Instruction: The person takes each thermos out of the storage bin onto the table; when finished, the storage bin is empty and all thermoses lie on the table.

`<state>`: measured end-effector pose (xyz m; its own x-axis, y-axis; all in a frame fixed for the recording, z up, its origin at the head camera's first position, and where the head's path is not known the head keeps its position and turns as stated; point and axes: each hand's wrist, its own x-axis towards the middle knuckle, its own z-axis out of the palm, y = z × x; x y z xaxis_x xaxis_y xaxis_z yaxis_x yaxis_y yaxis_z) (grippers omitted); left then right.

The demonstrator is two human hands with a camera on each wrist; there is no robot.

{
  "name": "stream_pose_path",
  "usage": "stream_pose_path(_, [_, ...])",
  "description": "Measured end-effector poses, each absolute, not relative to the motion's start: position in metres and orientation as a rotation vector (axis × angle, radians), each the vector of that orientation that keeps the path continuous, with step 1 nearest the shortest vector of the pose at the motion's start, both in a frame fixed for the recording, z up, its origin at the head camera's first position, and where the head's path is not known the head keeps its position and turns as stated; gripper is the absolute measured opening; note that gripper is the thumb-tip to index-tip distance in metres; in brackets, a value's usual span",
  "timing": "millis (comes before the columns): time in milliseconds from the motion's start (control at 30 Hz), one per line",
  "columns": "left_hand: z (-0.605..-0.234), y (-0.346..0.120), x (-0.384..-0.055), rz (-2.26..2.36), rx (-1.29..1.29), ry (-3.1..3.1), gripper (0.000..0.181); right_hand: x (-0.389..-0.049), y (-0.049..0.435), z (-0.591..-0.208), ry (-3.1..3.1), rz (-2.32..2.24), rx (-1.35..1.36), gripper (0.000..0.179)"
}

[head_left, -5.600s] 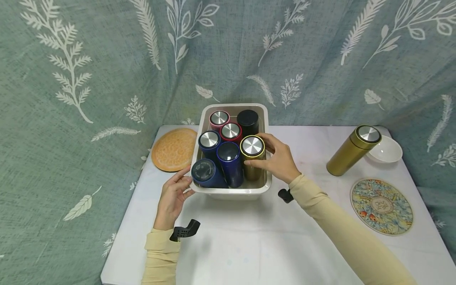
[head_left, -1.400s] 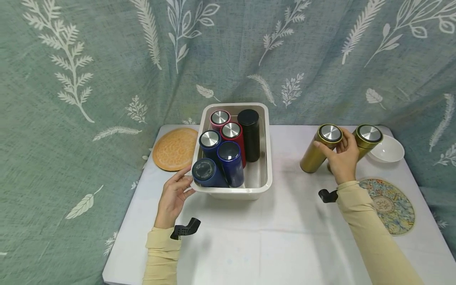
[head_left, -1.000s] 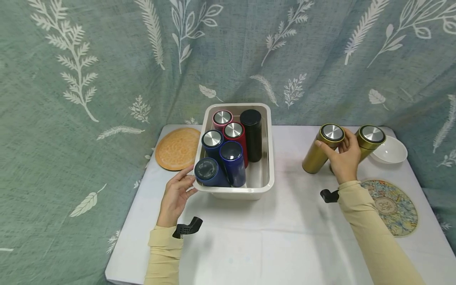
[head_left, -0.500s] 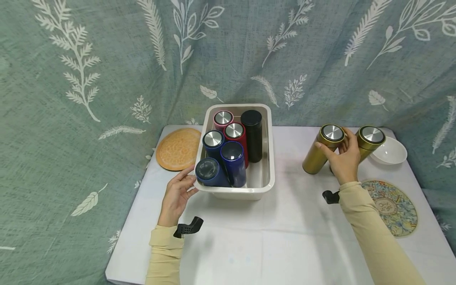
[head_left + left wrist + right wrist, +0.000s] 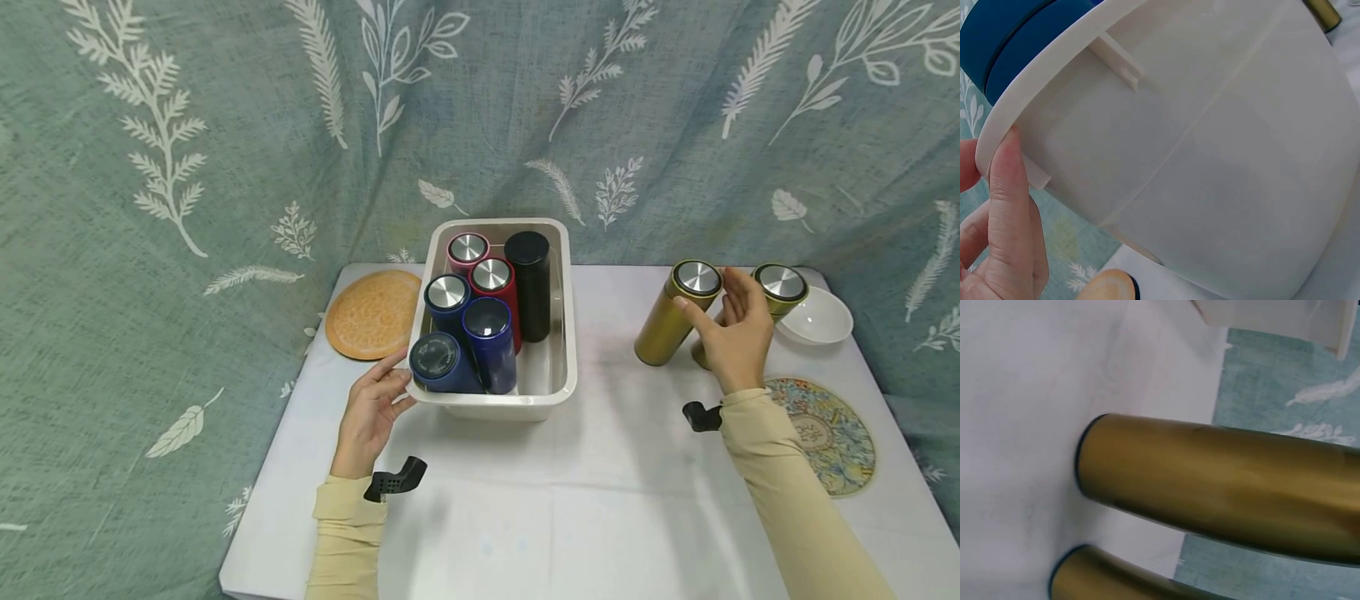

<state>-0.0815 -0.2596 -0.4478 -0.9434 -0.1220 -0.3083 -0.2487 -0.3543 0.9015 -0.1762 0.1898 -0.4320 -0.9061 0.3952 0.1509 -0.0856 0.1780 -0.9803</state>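
Observation:
My left hand [image 5: 366, 417] pinches the near left corner of a white plastic bin [image 5: 525, 402]; the left wrist view shows a thumb and finger at its rim [image 5: 1029, 87]. Inside stand a black thermos [image 5: 534, 292], a red thermos [image 5: 506, 292], a pink one [image 5: 467, 248] and several blue ones [image 5: 491, 354], the nearest leaning. To the right, my right hand [image 5: 738, 337] is at a gold thermos [image 5: 666, 327] upright on the table, its fingers spread away from the lid, thumb still overlapping it. A second gold thermos [image 5: 782, 283] stands just behind the hand, partly hidden.
A white bowl [image 5: 816, 317] sits at the back right behind the second gold thermos. A patterned round mat [image 5: 832, 437] lies partly under the right forearm in the head view. An orange round mat [image 5: 371, 315] is left of the bin. A leaf-print curtain [image 5: 495, 125] hangs behind.
The right hand took a gold thermos out of the bin and stood it beside the other one. It has now loosened its fingers and shifted slightly right. The left hand stays on the rim.

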Motion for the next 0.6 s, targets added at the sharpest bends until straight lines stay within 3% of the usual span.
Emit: stream_pose_path(600, [-0.449,-0.261,-0.082,2.469,-0.472,1.742,0.041,-0.162,0.18,-0.411,-1.997,1.775,-0.165,0.064])
